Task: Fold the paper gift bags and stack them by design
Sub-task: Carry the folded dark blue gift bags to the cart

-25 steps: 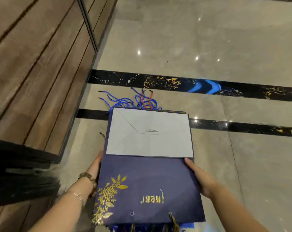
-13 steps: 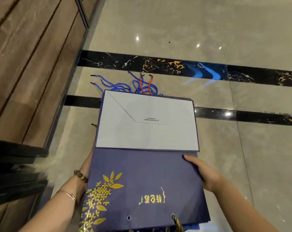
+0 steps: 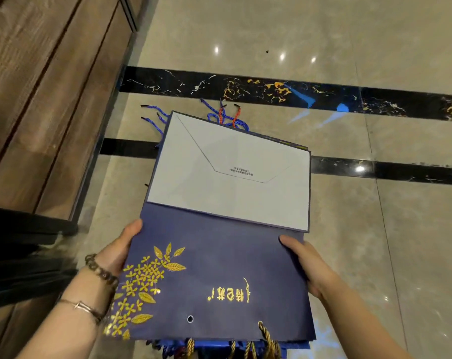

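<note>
Gift bag points away — white base far — left hand and right hand gripping its sides.

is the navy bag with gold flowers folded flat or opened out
Folded flat: the navy bag is one flat panel with its white base turned over onto it.

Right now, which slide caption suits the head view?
Left hand and right hand hold a folded navy gift bag with gold flowers above the marble floor.
</note>
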A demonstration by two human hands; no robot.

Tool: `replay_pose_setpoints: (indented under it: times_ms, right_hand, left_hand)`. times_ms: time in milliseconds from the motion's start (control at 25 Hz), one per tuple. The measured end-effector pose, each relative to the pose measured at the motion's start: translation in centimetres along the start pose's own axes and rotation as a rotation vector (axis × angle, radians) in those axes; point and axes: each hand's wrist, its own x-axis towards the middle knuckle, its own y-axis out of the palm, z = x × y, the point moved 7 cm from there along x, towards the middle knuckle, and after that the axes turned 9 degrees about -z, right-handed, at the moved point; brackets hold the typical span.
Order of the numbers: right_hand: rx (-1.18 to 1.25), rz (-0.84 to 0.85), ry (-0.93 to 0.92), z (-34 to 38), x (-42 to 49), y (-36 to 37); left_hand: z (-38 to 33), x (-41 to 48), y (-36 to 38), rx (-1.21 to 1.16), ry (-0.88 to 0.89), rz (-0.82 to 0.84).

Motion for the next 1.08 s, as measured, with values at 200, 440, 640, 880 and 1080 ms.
replay_pose_setpoints:
  times_ms: [200, 440, 640, 880, 1080]
  right_hand:
    - [0.029, -0.022, -0.004, 0.5, -0.7, -0.1]
    - [0.003, -0.102, -0.119, 2.3, -2.8, -1.0]
    - [-0.035, -0.181, -0.145, 6.9, -12.5, -2.6]
    - [-0.022, -0.207, -0.133, 19.1, -36.1, -4.4]
    - [0.024, -0.243, -0.134, 29.1, -60.2, -6.5]
  left_hand:
    - [-4.2, -12.1, 8.9, 0.062, 0.000, 0.194]
    - [-5.1, -14.1, 9.4, 0.017, 0.044, 0.200]
    - [-8.9, -23.7, 8.6, 0.025, 0.142, 0.204]
    - [-15.3, -47.1, 6.1, 0.037, 0.104, 0.213]
    - [-22.3, -71.5, 4.7, 0.074, 0.116, 0.275]
